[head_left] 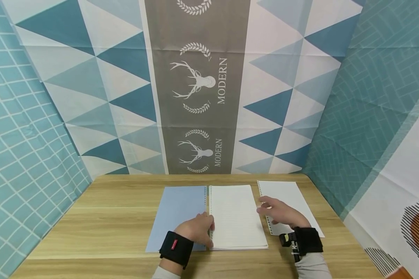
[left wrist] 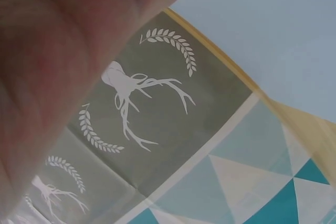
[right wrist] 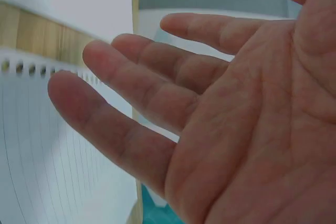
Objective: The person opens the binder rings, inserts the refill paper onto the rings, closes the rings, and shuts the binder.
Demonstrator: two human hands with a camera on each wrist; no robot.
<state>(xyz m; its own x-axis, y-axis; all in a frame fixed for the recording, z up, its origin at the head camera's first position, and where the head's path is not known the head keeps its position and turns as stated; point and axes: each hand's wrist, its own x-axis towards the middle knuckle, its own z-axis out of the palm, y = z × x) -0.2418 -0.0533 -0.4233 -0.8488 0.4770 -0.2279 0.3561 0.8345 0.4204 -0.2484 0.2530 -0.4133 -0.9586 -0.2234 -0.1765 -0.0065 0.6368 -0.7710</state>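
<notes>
While a person's left hand [head_left: 198, 229] presses down at the seam between a pale blue rectangular cover sheet [head_left: 177, 217] and a stack of white lined loose-leaf paper [head_left: 236, 217], the right hand [head_left: 278, 212] hovers over the stack's right edge on a light wooden tabletop [head_left: 101, 217]. The lined stack lies near the middle of the table, touching the blue cover along its punched left margin. A separate white punched sheet [head_left: 289, 197] lies just beside it on the right, partly under the right hand.

Seen from the head camera, the left hand's fingers curl over the lower left corner of the stack, with the thumb side on the blue cover; whether they pinch pages or merely pin them down cannot be told. The right wrist view shows the right hand's 4 fingers [right wrist: 131, 87] straight and loosely spread, palm released and holding nothing, above the lined paper [right wrist: 47, 166] and its row of holes.

Judged from these pictures, the work in hand is handling the loose pages. Doing it well likely calls for keeping the left hand's pressure steady so the punched margins stay lined up, and for bringing the right fingertips down flat on the edge of 1 sheet only, sliding rather than grabbing, so that the thin paper neither creases nor drags its neighbours.

Behind the table hangs a patterned cloth backdrop with blue triangles and white deer emblems [head_left: 195, 83].
</notes>
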